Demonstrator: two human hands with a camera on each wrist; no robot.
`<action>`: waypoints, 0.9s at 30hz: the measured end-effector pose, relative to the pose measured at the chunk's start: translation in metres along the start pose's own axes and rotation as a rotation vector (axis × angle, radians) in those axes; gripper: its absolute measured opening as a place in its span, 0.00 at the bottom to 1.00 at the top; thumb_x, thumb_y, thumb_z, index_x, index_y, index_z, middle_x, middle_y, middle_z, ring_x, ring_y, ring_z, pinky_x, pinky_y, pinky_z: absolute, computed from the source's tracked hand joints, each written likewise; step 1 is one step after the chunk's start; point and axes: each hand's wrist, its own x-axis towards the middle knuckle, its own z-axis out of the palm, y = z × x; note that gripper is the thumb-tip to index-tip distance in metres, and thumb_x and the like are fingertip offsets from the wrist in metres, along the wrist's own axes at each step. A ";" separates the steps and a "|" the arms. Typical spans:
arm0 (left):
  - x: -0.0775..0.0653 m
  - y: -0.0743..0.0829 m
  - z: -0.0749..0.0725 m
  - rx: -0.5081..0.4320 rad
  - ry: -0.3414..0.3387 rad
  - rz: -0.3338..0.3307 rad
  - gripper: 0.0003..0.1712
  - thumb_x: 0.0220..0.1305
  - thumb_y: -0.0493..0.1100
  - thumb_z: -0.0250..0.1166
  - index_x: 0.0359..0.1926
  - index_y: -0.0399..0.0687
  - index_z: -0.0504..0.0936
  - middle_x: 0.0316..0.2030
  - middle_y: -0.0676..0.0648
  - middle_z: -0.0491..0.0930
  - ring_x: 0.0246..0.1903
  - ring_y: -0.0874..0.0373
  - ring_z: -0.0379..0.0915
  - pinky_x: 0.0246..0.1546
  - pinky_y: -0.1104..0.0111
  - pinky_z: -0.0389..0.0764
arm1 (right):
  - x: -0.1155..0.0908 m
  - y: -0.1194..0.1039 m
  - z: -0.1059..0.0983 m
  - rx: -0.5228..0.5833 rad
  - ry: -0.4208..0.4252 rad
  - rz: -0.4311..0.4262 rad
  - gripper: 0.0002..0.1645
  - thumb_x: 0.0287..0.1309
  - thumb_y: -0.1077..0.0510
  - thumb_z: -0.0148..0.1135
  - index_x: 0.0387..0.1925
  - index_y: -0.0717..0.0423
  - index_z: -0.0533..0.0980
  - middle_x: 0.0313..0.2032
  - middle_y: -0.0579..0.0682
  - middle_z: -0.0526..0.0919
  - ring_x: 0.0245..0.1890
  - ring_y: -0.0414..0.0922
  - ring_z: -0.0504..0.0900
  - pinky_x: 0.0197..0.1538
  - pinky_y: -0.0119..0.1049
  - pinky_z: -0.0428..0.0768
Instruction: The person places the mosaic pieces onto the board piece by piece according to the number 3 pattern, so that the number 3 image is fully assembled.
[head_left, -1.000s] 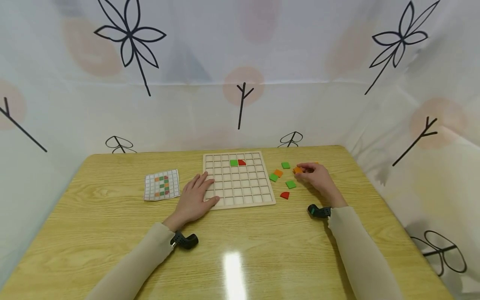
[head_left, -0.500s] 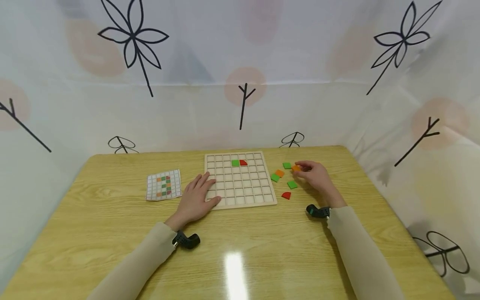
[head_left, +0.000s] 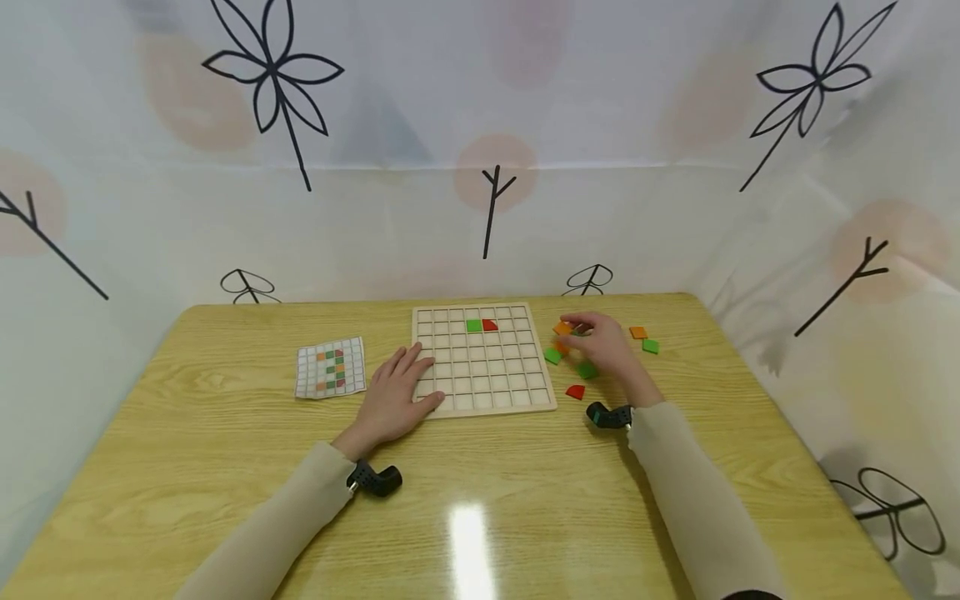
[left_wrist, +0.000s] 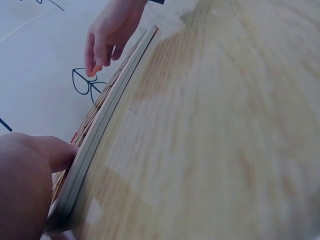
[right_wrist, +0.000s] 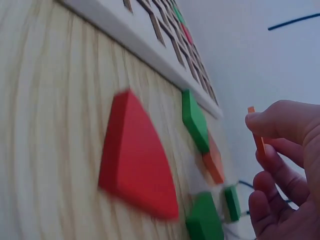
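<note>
My right hand [head_left: 606,343] pinches an orange square tile [head_left: 562,328] between thumb and fingers. In the right wrist view that orange tile [right_wrist: 258,142] is held up above the table, nearly on edge. It is just right of the wooden grid board [head_left: 480,369]. On the board's upper rows a green square tile [head_left: 474,326] and a red quarter-circle tile [head_left: 490,326] sit side by side. My left hand [head_left: 390,402] rests on the board's left edge with its fingers spread; the left wrist view has the thumb [left_wrist: 60,152] against the rim.
Below the right hand lie another orange tile [right_wrist: 213,161], green tiles [head_left: 552,356] and a red quarter-circle tile [head_left: 575,392]. Farther right are an orange tile [head_left: 638,332] and a green one [head_left: 650,346]. A printed pattern card [head_left: 330,368] lies left of the board.
My right hand has moved left toward the board, carrying the orange tile. An orange and a green tile at the far right are now uncovered. My left hand stays on the board.
</note>
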 end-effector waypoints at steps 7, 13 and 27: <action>0.000 -0.001 0.000 0.002 -0.010 -0.005 0.37 0.71 0.60 0.58 0.73 0.46 0.67 0.76 0.41 0.52 0.75 0.41 0.43 0.70 0.42 0.48 | 0.011 -0.019 0.022 0.043 -0.030 -0.053 0.23 0.64 0.59 0.66 0.59 0.60 0.78 0.55 0.59 0.78 0.51 0.55 0.74 0.47 0.47 0.77; 0.000 0.000 0.000 0.006 -0.009 -0.005 0.37 0.70 0.60 0.58 0.72 0.47 0.67 0.76 0.41 0.52 0.75 0.41 0.43 0.70 0.42 0.49 | 0.019 -0.036 0.044 0.084 -0.040 -0.062 0.19 0.63 0.61 0.66 0.56 0.58 0.81 0.54 0.57 0.78 0.50 0.54 0.75 0.48 0.48 0.78; 0.001 0.000 0.000 0.014 -0.029 -0.019 0.38 0.70 0.61 0.58 0.73 0.48 0.66 0.77 0.42 0.50 0.76 0.43 0.41 0.70 0.41 0.48 | 0.039 -0.069 0.095 0.081 -0.038 -0.116 0.14 0.63 0.63 0.65 0.50 0.58 0.84 0.50 0.55 0.80 0.47 0.52 0.78 0.47 0.45 0.79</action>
